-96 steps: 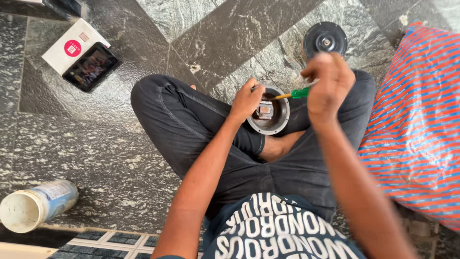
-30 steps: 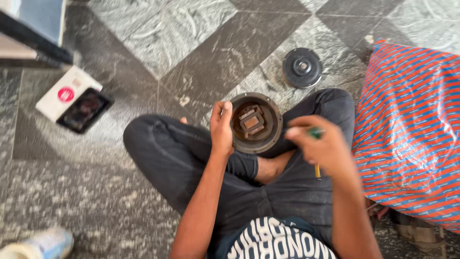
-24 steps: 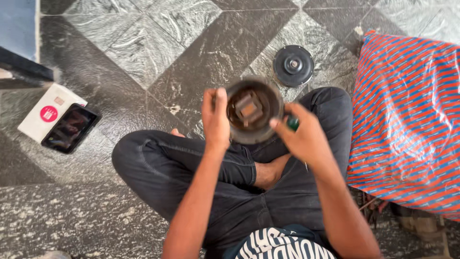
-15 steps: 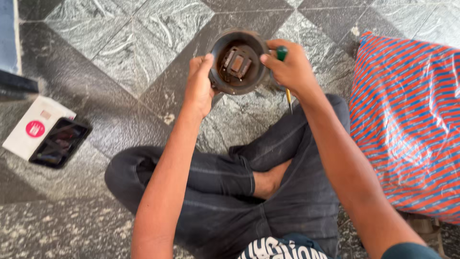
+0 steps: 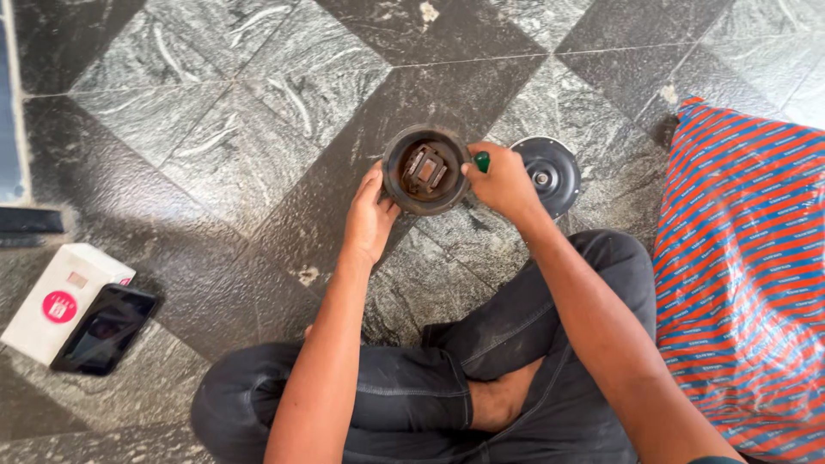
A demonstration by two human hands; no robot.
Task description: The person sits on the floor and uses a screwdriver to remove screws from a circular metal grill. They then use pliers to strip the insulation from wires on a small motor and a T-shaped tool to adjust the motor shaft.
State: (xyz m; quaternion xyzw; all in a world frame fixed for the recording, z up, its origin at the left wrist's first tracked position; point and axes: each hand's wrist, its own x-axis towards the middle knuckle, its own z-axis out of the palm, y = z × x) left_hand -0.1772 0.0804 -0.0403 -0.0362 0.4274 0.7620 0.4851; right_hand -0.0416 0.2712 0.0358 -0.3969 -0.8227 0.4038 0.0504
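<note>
**The round motor part has moved away from our lap**

A few seconds ago we held the round motor housing (image 5: 425, 169) close over our crossed legs. Now our arms are stretched out and it sits far in front of our knees, low by the floor.

Our right hand (image 5: 505, 182) was up high with the green-handled screwdriver (image 5: 482, 161). Now it grips the housing's right edge, next to the black round cover (image 5: 546, 174).

Our left hand (image 5: 369, 216) came along on the left edge.
</note>
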